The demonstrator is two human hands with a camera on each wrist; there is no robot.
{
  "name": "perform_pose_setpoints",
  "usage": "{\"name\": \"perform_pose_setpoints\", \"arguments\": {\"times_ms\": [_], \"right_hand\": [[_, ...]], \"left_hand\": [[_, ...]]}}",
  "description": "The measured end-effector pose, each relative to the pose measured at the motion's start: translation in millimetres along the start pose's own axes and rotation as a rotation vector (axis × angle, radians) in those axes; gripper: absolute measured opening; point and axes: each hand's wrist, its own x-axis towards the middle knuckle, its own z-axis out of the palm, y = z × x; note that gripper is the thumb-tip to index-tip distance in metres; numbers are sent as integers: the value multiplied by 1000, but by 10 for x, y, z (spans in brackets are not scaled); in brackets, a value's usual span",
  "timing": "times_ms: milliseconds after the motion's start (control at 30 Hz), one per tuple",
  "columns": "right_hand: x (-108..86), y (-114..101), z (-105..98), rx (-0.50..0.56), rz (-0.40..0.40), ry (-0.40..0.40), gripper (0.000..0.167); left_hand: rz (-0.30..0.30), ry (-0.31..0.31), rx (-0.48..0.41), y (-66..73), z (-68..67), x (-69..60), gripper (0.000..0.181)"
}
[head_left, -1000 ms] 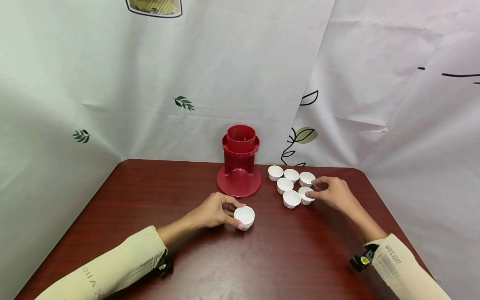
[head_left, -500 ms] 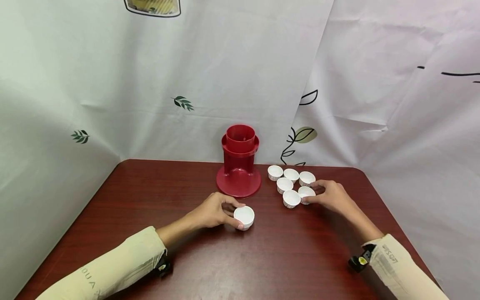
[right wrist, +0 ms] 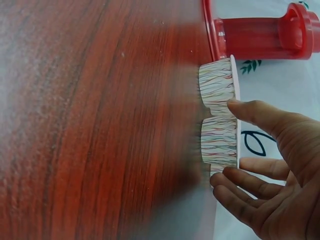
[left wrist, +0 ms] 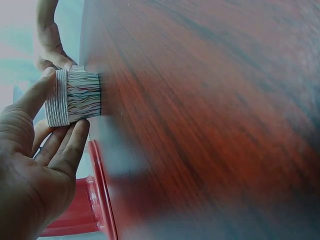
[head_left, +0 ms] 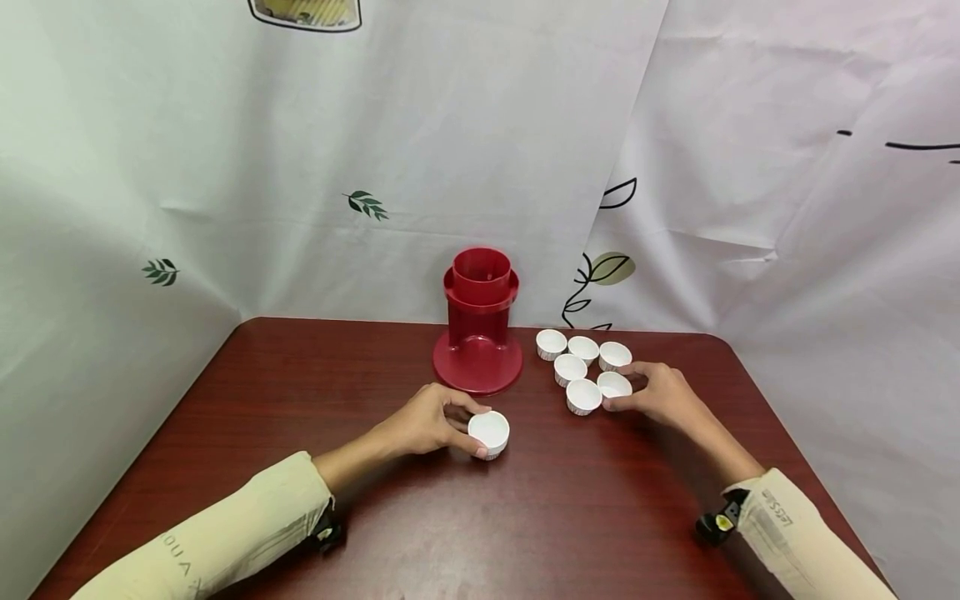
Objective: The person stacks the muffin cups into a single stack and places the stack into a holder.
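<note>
I see the left hand with its grip drawn in on a nested stack of white paper baking cups, just below the centre of the head view: thumb on the near side, fingers on the far side. Layered rims in the left wrist view tell me it is more than one cup; whether its base touches the desk I cannot tell. The right hand, right of centre, has thumb and fingers set around an upright white baking cup that stands among five other cups. How hard that grip bears on the wall I can't make out.

I'd judge the cups very light and thin-walled, not slippery, and easily dented; too firm a pinch would probably push the round mouth oval. I would take hold just under the rim, likely the stiffest part, thumb and fingertips opposite each other. The stack's doubled walls should stand a firmer squeeze. A lone cup likely slides or tips at a nudge, and its neighbours are close enough to bump.
</note>
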Motion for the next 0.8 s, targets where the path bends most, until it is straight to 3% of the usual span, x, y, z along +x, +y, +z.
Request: {"name": "perform_pose_setpoints", "arguments": {"times_ms": [800], "right_hand": [[-8,-12,21,20,3,28,67]], "left_hand": [[-3,0,14,-2,-6,3,49]]}}
